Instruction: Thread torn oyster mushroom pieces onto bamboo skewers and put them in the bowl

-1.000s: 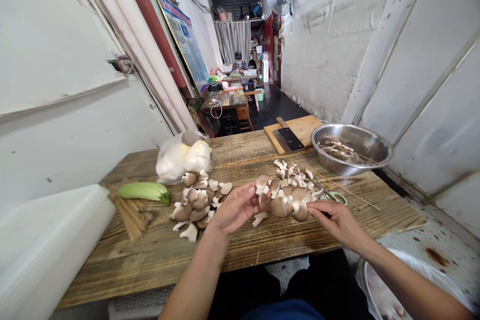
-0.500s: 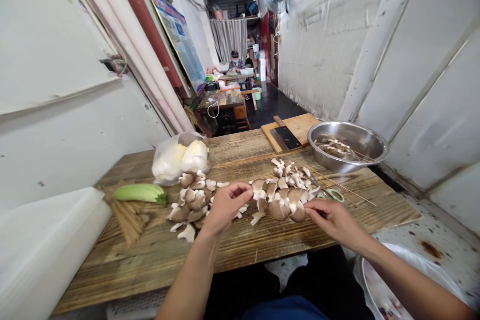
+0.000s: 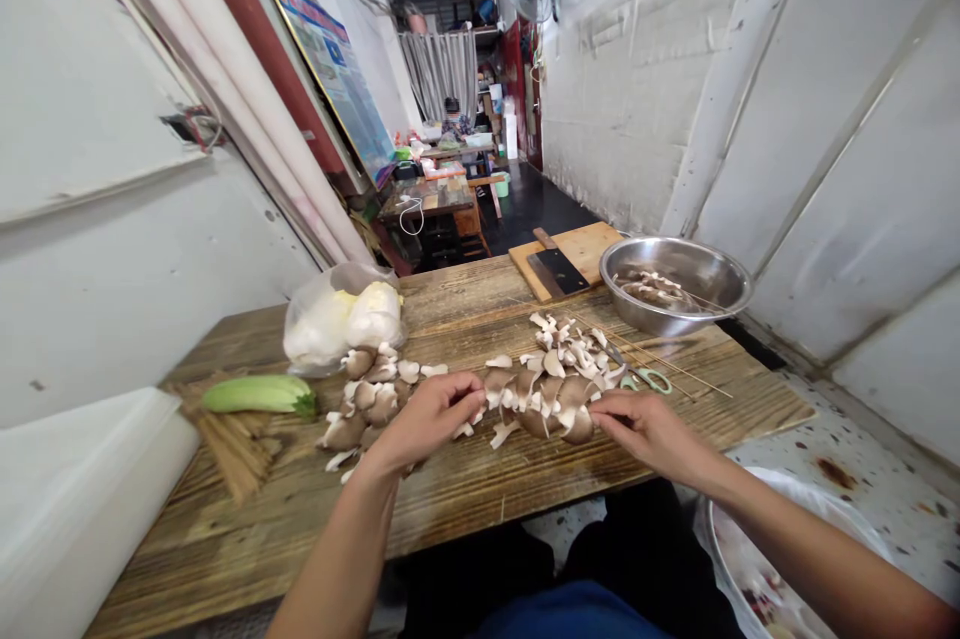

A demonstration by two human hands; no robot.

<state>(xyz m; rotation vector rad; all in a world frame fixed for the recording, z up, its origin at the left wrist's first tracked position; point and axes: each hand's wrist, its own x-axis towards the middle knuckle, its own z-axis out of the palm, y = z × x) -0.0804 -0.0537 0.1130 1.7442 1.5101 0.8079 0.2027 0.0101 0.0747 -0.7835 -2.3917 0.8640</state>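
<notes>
A row of grey-brown oyster mushrooms (image 3: 541, 397) spans the gap between my hands, packed side by side like a skewer; the stick inside is hidden. My left hand (image 3: 439, 411) pinches the row's left end, thumb against fingers. At the other end, my right hand (image 3: 641, 427) is closed with its fingertips on the last mushroom. Loose oyster mushrooms (image 3: 367, 399) lie in a pile beside my left hand. Smaller torn mushroom pieces (image 3: 574, 344) are heaped just beyond the row. Scissors with pale green handles (image 3: 652, 380) rest near my right hand, their blades partly covered.
Thin bamboo skewers (image 3: 675, 364) lie on the wooden table (image 3: 465, 499), with a bundle of sticks (image 3: 232, 449) under a green zucchini (image 3: 259, 394). Further back are bagged cabbages (image 3: 345, 319), a cleaver (image 3: 559, 272) on a cutting board (image 3: 592, 247), and a steel bowl (image 3: 675, 319) holding mushrooms.
The view has swung slightly, shifting the scene left. Both hands stay at the ends of the mushroom row, which now sits a little more level.
</notes>
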